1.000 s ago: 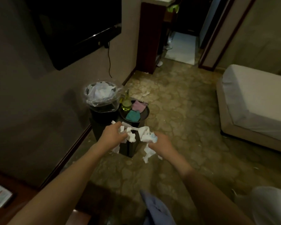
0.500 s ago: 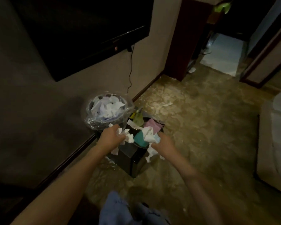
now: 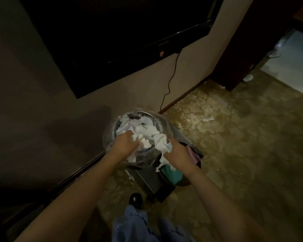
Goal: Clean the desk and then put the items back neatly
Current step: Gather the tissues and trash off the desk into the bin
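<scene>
Your left hand [image 3: 125,143] and right hand [image 3: 176,151] each grip crumpled tissues [image 3: 162,143] over the lined bin [image 3: 110,137], ready to drop. The desk itself is out of view; wiping and tidying probably remain.

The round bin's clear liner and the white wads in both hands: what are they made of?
Clear liner: thin glossy plastic film, by its see-through wrinkled sheen. White wads: probably tissue paper, matte, crumpled with torn edges, held by the left hand and right hand.
</scene>
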`<action>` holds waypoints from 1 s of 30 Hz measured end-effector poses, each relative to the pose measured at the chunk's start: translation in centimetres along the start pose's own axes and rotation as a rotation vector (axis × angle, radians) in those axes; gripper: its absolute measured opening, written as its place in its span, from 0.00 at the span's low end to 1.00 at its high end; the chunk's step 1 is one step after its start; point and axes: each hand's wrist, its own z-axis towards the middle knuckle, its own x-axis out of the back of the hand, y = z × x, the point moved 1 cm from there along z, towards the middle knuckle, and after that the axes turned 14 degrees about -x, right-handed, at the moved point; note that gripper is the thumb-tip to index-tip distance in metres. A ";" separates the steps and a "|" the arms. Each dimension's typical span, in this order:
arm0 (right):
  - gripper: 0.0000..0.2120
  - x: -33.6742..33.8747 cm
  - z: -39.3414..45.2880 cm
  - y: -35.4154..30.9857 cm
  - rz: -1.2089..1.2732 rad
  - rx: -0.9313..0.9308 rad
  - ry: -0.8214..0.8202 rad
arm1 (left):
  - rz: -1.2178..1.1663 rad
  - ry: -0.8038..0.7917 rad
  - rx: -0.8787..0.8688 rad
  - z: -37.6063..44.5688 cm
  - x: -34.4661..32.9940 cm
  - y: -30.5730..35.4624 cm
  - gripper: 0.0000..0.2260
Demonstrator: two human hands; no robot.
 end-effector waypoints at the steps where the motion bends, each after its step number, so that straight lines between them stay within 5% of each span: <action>1: 0.21 0.0 1.5 -1.2 -0.016 0.014 0.011 | -0.002 -0.005 -0.003 1.5 0.4 -0.4 0.15; 8: 0.28 -2.4 11.7 -7.2 -0.049 -0.019 -0.046 | -0.030 -0.059 0.077 10.1 1.4 -4.5 0.15; 14: 0.35 -4.0 12.3 -6.8 -0.030 0.036 0.062 | -0.040 -0.169 0.041 10.9 1.5 -7.9 0.29; 22: 0.30 -8.0 13.1 -8.7 -0.501 0.281 -0.162 | 0.158 0.007 -0.047 12.0 4.2 -8.3 0.19; 30: 0.25 -9.6 14.2 -9.5 -0.650 0.312 -0.215 | 0.149 -0.066 0.042 9.3 4.5 -11.0 0.14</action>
